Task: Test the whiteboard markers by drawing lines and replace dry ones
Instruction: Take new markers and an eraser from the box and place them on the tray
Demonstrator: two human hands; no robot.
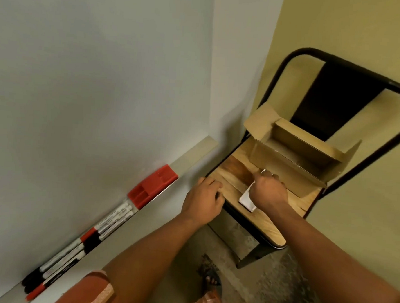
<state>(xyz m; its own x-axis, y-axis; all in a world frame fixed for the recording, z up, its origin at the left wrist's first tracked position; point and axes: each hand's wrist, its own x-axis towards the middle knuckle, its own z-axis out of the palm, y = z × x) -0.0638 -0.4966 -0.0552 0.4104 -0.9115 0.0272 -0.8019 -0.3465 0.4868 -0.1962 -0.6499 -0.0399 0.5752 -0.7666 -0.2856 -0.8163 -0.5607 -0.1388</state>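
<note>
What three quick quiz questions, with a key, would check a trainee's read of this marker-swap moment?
1. True or false: the open brown cardboard box stands on the wooden seat of the black metal-framed chair.
2. Multiple choice: the right hand grips (A) a red marker, (B) a white flat object, (C) nothing.
3. Fill in: the red block eraser and the row of black- and red-capped whiteboard markers lie on the whiteboard's ____.

Key: 1 true. 2 B. 3 tray, meaning the ledge under the white whiteboard. The left hand hovers near the seat's edge, fingers curled; contact is unclear.
</note>
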